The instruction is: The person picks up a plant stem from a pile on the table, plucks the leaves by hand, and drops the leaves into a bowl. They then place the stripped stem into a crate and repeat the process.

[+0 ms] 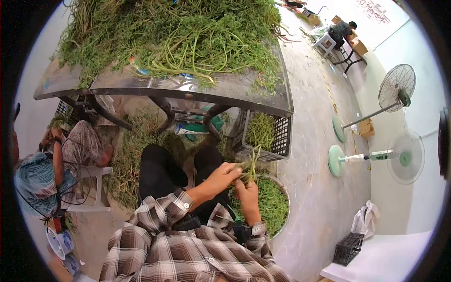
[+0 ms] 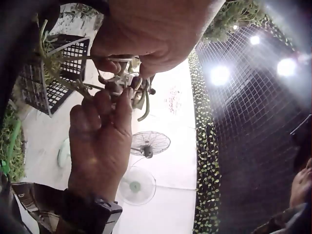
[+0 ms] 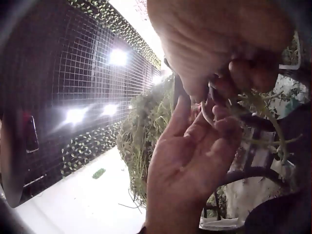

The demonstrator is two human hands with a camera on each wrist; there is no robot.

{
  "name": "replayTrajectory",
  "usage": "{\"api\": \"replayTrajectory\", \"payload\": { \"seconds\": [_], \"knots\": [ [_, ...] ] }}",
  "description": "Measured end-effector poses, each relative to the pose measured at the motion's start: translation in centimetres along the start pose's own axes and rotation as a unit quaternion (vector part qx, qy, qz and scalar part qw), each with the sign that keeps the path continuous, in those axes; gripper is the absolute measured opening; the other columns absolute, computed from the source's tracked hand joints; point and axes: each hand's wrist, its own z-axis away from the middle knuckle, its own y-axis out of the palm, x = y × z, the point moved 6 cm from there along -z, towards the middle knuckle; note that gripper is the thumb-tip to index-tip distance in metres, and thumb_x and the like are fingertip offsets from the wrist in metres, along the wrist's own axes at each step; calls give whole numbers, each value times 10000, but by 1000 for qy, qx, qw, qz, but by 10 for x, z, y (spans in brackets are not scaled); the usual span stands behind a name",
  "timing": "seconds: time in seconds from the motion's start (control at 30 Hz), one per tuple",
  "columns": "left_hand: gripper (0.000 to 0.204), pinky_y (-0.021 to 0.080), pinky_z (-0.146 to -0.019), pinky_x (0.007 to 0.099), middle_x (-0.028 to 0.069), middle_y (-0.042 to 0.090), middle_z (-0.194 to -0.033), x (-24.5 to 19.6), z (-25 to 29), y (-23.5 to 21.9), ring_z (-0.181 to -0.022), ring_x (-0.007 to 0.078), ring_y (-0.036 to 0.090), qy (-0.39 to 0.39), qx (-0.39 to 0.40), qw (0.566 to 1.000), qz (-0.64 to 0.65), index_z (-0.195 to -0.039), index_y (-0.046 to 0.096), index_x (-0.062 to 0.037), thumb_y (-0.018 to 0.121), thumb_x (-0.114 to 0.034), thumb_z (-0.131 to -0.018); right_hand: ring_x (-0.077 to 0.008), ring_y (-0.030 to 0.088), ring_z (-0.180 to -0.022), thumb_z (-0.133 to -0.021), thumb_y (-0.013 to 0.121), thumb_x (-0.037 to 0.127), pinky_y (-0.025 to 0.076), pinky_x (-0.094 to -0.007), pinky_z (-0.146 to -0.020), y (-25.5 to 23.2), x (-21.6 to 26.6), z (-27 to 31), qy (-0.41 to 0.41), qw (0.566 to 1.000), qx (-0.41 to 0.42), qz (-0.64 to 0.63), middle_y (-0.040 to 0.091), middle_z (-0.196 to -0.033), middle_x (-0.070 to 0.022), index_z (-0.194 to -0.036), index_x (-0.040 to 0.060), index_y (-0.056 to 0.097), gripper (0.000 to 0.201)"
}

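In the head view both hands meet over the lap, holding a small bunch of green plant stems (image 1: 254,165). My left hand (image 1: 220,180) grips the stems from the left. Close against it, my right hand (image 1: 249,199) pinches them from below. Seen from the left wrist, the stems (image 2: 68,84) stick out to the left, with cut ends (image 2: 145,108) showing between the fingers. The right wrist view has my right hand (image 3: 224,39) above and my left hand (image 3: 187,161) palm up below it, fingertips together. Leafy greens in a round tub (image 1: 272,207) lie below the right hand.
A table (image 1: 188,96) heaped with greens (image 1: 178,37) stands in front. Beneath its right end is a black crate (image 1: 282,136) of stems. Loose greens (image 1: 124,164) cover the floor at left, near a seated person (image 1: 47,174). Two fans (image 1: 397,87) stand at right.
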Motion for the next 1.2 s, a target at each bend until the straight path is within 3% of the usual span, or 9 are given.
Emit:
{"api": "replayTrajectory", "payload": {
  "seconds": [0.03, 0.1, 0.27, 0.37, 0.6, 0.73, 0.8, 0.93, 1.2],
  "knots": [
    [429, 365, -803, 304, 59, 391, -1042, 0, 0, 7, -934, 174, 414, -48, 74, 996, 4, -1267, 430, -33, 414, -298, -929, -31, 426, -578, -881, 542, 171, 343, -202, -493, 2, 0, -1, -20, 1000, -9, 18, 522, -749, 23, -1019, 33, 538, 196],
    [430, 347, -842, 319, 75, 394, -1062, 7, -2, 10, -984, 199, 391, -19, 43, 995, -88, -1267, 430, -35, 404, -303, -931, -76, 515, -751, -893, 527, 170, 427, -222, -625, 3, -2, -6, -55, 997, -23, 53, 579, -911, -25, -1107, 10, 504, 268],
    [408, 310, -917, 356, 114, 399, -1103, 11, -4, 13, -1027, 252, 361, 39, -1, 972, -234, -1265, 435, -42, 385, -276, -935, -108, 534, -838, -905, 508, 186, 444, -246, -705, 1, -4, -6, -41, 997, -41, 50, 579, -938, -49, -1146, -1, 479, 306],
    [411, 308, -940, 350, 114, 399, -1126, -14, 2, 22, -1060, 248, 375, -48, 76, 984, -155, -1278, 413, -36, 388, -258, -933, -90, 530, -792, -909, 498, 181, 443, -238, -666, 0, -6, -4, -34, 999, -29, 20, 574, -913, -39, -1134, 1, 486, 288],
    [438, 259, -1020, 336, 104, 338, -1285, 2, -3, -12, -1237, 233, 308, 17, 22, 995, -96, -1302, 378, -39, 414, -255, -923, -44, 348, -446, -885, 527, 201, 290, -219, -392, -43, 14, -14, -74, 986, -151, 7, 427, -593, 37, -888, 37, 512, 165],
    [387, 280, -998, 339, 100, 391, -1230, -16, 7, -32, -1191, 237, 343, -7, -22, 999, -35, -1228, 476, -33, 452, -229, -896, -63, 411, -436, -865, 532, 170, 313, -206, -349, -108, 39, -58, -94, 966, -237, 45, 477, -599, 3, -830, 51, 473, 137],
    [378, 284, -995, 339, 99, 397, -1223, -15, 8, -37, -1186, 236, 352, -21, -28, 999, -28, -1211, 489, -29, 455, -232, -894, -85, 475, -452, -872, 520, 192, 368, -217, -358, -152, 53, -110, -99, 983, -155, 21, 525, -633, -27, -884, 38, 480, 160],
    [361, 299, -983, 345, 98, 411, -1209, -9, 12, -42, -1170, 238, 379, -40, -29, 999, -9, -1165, 525, -23, 464, -247, -889, -147, 588, -546, -866, 489, 164, 476, -254, -441, -201, 91, -174, -86, 968, -206, 110, 583, -708, -87, -939, 2, 520, 181],
    [335, 369, -876, 324, 70, 466, -1151, -12, 15, -76, -970, 191, 448, -70, -101, 992, 7, -1161, 543, -67, 467, -251, -892, -76, 522, -532, -881, 462, 124, 418, -212, -460, -107, 144, -140, -244, 943, -174, 142, 584, -696, -45, -920, 21, 594, 172]
  ]
}}
